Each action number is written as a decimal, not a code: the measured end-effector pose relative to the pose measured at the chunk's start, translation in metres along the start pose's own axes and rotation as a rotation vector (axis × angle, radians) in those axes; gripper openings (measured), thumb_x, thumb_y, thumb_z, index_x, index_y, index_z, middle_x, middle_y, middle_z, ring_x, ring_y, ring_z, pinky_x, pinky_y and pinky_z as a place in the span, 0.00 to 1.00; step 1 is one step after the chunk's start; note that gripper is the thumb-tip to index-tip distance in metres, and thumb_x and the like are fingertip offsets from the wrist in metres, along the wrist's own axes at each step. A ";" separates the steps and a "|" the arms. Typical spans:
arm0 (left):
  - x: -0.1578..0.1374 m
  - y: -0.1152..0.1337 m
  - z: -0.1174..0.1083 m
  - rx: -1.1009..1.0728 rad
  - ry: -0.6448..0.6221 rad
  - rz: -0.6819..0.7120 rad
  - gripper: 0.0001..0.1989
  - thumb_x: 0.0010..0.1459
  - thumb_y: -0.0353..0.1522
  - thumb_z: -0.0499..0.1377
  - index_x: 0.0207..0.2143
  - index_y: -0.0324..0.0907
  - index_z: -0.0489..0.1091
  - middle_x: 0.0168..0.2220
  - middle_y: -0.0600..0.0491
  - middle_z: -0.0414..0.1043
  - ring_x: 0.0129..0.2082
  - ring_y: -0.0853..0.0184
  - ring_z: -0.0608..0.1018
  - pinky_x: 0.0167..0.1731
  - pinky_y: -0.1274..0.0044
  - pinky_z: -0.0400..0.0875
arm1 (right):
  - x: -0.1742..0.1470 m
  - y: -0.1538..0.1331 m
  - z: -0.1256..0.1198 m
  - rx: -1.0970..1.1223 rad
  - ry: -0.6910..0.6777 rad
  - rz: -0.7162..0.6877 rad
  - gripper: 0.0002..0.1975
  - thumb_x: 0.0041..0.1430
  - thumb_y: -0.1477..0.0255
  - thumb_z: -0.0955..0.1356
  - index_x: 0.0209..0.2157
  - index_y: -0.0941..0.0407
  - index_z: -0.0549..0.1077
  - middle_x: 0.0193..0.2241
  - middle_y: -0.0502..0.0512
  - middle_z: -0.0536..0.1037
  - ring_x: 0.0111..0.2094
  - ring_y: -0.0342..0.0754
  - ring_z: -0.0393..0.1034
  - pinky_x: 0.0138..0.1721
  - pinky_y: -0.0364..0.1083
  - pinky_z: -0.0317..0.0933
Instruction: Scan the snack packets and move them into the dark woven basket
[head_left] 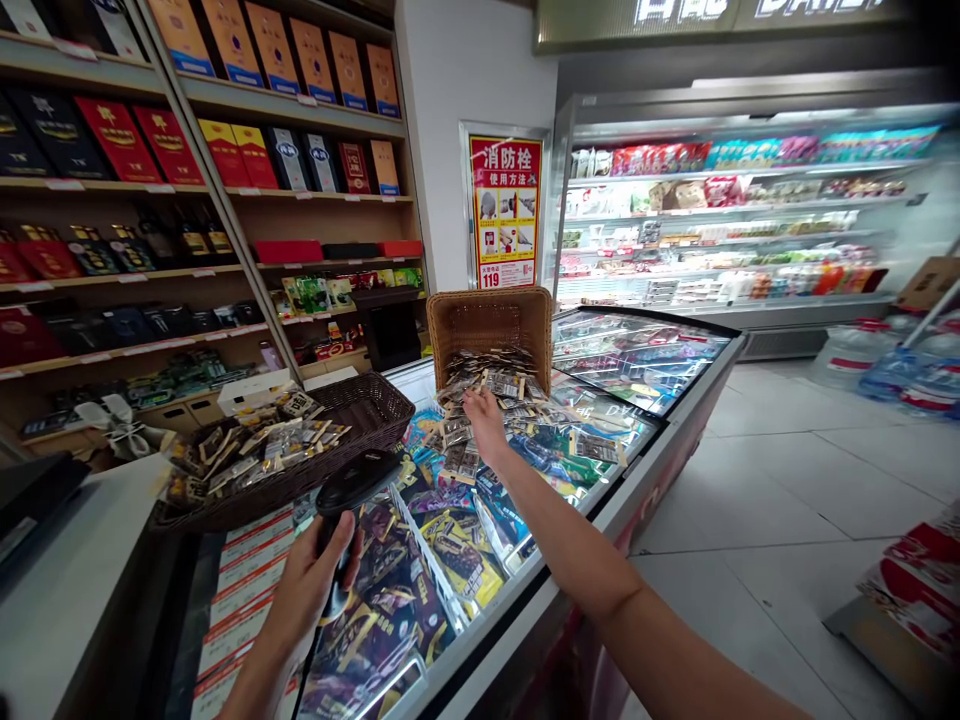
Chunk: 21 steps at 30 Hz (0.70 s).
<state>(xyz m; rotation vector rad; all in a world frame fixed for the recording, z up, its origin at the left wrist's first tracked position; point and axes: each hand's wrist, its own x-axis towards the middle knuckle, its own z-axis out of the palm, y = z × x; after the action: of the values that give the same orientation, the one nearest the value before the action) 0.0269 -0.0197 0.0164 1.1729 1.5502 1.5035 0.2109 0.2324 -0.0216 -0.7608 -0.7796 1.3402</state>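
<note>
My left hand [315, 570] is wrapped around the handle of a black barcode scanner [356, 485], held over the glass top of a chest freezer [517, 595]. Farther forward, my right hand [486, 420] has its fingers curled at a heap of small snack packets [502, 385]; a packet appears pinched at the fingertips, partly hidden. The heap spills from a tan wicker basket [491, 318] tipped on its side, mouth toward me. Some loose packets [598, 447] lie on the glass to the right. Left of the scanner, a dark brown woven tray [375, 400] holds more similar packets.
Bagged frozen goods [457, 555] show beneath the glass. A counter [82, 590] and price-label strips [244, 590] are at left. Shelves of boxed goods [315, 65] stand behind, with a refrigerated display [720, 210] at back right. Water jugs [847, 350] stand on the tiled floor.
</note>
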 end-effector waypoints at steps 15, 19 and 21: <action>0.008 -0.002 -0.008 -0.065 0.175 0.033 0.29 0.54 0.58 0.68 0.29 0.44 0.66 0.22 0.59 0.69 0.16 0.74 0.66 0.14 0.81 0.58 | -0.038 0.006 0.023 -0.223 -0.206 0.113 0.12 0.56 0.73 0.75 0.39 0.53 0.70 0.34 0.47 0.79 0.29 0.42 0.78 0.36 0.43 0.72; 0.015 0.001 -0.025 -0.094 0.524 0.082 0.27 0.55 0.58 0.66 0.34 0.46 0.66 0.23 0.61 0.68 0.17 0.72 0.69 0.15 0.80 0.60 | -0.049 0.010 0.064 -0.402 -0.384 0.047 0.06 0.61 0.74 0.72 0.39 0.53 0.74 0.36 0.49 0.81 0.28 0.42 0.76 0.32 0.42 0.69; 0.018 -0.001 -0.036 -0.076 0.673 0.108 0.26 0.57 0.58 0.63 0.34 0.47 0.64 0.22 0.62 0.67 0.15 0.72 0.68 0.15 0.79 0.60 | -0.052 0.016 0.096 -0.524 -0.474 -0.032 0.03 0.63 0.75 0.72 0.38 0.53 0.76 0.38 0.51 0.82 0.31 0.44 0.78 0.36 0.44 0.70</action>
<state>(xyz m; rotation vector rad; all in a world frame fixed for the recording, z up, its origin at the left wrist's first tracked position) -0.0131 -0.0168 0.0211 0.7428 1.8413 2.1540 0.1179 0.1846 0.0145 -0.8364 -1.5538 1.3155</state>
